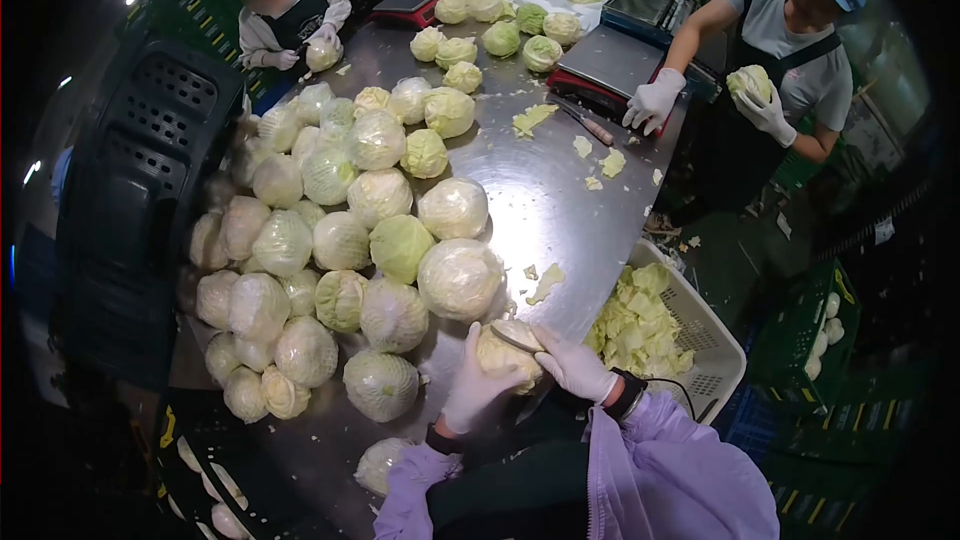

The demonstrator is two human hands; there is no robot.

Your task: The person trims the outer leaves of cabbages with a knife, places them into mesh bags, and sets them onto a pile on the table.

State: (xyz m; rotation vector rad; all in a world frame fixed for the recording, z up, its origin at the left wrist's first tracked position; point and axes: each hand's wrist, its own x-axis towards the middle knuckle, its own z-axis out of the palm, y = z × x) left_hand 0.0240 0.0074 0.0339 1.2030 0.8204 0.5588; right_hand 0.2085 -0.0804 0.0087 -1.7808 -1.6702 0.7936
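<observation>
Close to my body, at the near edge of the steel table, a pale cabbage (pixel 500 348) rests in my gloved left hand (pixel 480 385), whose fingers and thumb wrap around its left side. My gloved right hand (pixel 575 364) is closed on a knife (pixel 516 339); the dark, thin blade lies across the top of the cabbage, and the handle is hidden in my fingers. Just beyond sits a large wrapped cabbage (pixel 460 279). Loose leaf scraps (pixel 545 283) lie on the metal beside it.
Many cabbages, several in net or film, heap on the steel table (pixel 530 205) at left. A white basket (pixel 715 335) of leaves stands at right. Another knife (pixel 590 127) lies near a scale (pixel 610 65). Two co-workers, one far left, one far right (pixel 790 60), each hold a cabbage.
</observation>
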